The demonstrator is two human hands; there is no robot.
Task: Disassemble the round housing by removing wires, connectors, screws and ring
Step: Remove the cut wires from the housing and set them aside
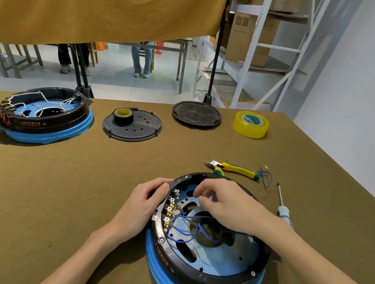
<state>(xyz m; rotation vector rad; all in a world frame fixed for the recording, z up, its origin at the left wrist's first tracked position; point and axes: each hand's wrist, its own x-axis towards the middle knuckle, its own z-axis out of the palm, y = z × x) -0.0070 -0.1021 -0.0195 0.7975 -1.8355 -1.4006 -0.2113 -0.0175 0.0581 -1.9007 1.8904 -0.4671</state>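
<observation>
While the left hand (145, 205) grips the rim of the round housing (206, 261) at its left side, fingers curled over the edge, the right hand (223, 203) reaches inside with fingers bent together near the connectors (170, 208); what they pinch, I cannot tell. Blue wires (189, 229) loop across the housing's floor, right beneath that wrist. Just behind sit the yellow-green cutters (233, 168) and loose cut wires (265, 174), with a screwdriver (283, 209) close by the right forearm. Farther back stand a second housing (44, 115), a black cover plate (133, 125) carrying a tape roll (122, 115), another black disc (196, 114) and clear yellow tape (251, 124). Open surface (54, 182) spreads to the left; the right edge runs near.
</observation>
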